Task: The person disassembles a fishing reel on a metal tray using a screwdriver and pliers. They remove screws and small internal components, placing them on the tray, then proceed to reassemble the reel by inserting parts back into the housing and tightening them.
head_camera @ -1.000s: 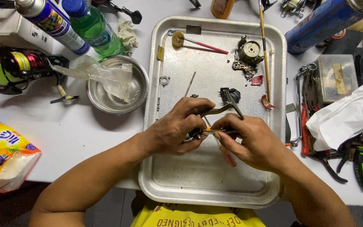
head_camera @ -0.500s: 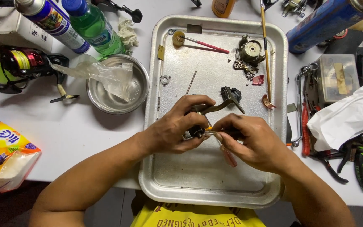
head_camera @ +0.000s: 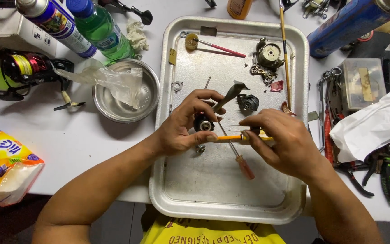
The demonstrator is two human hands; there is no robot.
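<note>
Left hand (head_camera: 183, 129) gripping reel part (head_camera: 203, 123) (black), right hand (head_camera: 280, 140) yellow tool (head_camera: 231, 138)

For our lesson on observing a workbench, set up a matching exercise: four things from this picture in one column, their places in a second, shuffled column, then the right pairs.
Things:
1. steel bowl
2. green bottle
3. small dark reel part
4. red-handled screwdriver

Places:
A. lying on the metal tray, under the hands
B. in the left hand
C. left of the tray, with a clear plastic bag in it
D. far side of the table, beside a spray can

Pairs: 1-C, 2-D, 3-B, 4-A
</note>
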